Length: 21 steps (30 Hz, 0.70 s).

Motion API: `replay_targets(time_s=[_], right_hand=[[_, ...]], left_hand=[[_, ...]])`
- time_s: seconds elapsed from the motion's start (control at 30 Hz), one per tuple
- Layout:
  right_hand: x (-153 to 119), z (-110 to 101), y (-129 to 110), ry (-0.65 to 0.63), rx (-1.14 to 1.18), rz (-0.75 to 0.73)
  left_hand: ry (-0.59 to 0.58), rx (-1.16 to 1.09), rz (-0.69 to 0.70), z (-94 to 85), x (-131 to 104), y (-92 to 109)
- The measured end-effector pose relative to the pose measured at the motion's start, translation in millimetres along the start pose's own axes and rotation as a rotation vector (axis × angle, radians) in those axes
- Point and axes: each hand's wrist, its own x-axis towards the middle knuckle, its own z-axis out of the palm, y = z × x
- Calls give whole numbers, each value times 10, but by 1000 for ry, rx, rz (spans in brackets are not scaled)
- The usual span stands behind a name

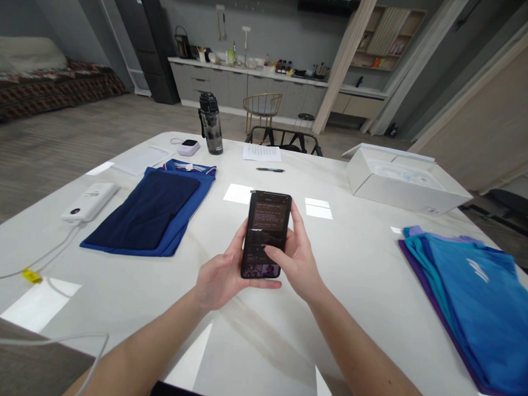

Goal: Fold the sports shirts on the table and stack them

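Note:
A black smartphone (269,221) is held upright over the white table, its lit screen showing dark content with lines of text and pictures near the bottom. My left hand (221,281) wraps its left side, with the little finger stretched under the lower edge. On the right side, my right hand (300,259) grips the phone too, its thumb lying on the lower part of the screen. The fingers behind the phone are hidden.
Folded blue clothes (149,210) and a white power bank (91,201) with a cable lie left. A dark water bottle (212,128), printed paper (261,153) and a pen (270,169) are farther back. A white box (396,186) and stacked blue shirts (482,307) lie right.

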Motion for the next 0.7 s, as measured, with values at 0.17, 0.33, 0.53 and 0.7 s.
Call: replay_targets(time_s=[0.17, 0.33, 0.53, 0.7], right_hand=[[-3, 3, -5, 2, 5, 5], [3, -3, 3, -1, -18, 7], [4, 3, 9, 5, 19, 2], [-2, 33, 16, 31, 2, 1]], left_hand=[[11, 19, -3, 5, 0, 2], [5, 25, -8, 0, -1, 3], [19, 21, -10, 2, -5, -4], [17, 27, -5, -14, -7, -22]])
